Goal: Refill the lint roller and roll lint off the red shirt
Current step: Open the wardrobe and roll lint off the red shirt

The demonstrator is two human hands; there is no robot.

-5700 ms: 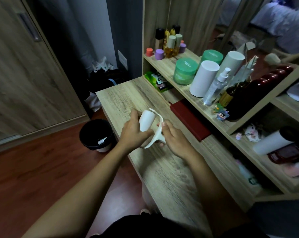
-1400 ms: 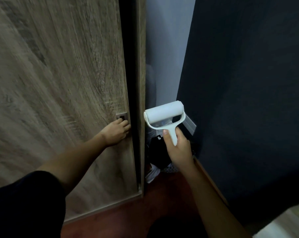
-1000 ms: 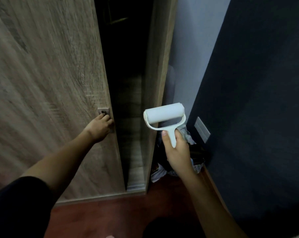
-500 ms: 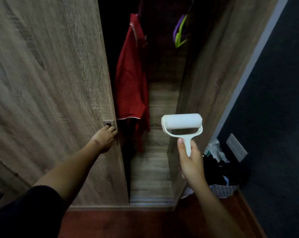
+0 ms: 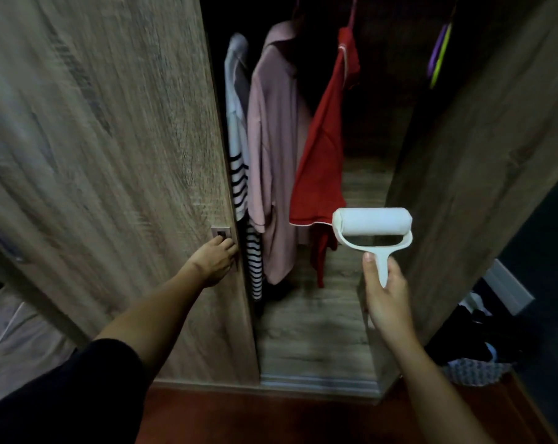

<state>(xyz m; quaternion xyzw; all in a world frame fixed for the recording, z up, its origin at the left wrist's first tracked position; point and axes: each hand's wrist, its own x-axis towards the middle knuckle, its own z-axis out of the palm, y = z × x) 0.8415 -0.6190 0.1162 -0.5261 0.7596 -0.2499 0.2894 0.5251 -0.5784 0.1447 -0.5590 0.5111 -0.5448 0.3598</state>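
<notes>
Wardrobe interior now exposed: sliding door (image 5: 111,187) drawn further toward 9 o'clock by left hand (image 5: 215,262), fingers hooked in recessed pull. Red shirt (image 5: 324,149) revealed, hanging at 12 o'clock. Lint roller (image 5: 372,230) clasped by handle in right hand (image 5: 385,294), just beside hem; rolling judged next.

Matt wood-grain door (image 5: 111,155), w/ metal pull (image 5: 220,232); plastic lint roller (image 5: 373,230).

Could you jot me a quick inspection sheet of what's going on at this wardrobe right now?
Surface: red-brown floor, bare in front of the wardrobe.
Job's things: red shirt hanging inside; lint roller with white roll.
Clutter: pile of clothes on the floor at right.
Hands: left hand at the door handle; right hand gripping the roller's handle.
Cables: nothing seen.
Surroundings: pink shirt, striped top, sliding door, dark wall.
</notes>
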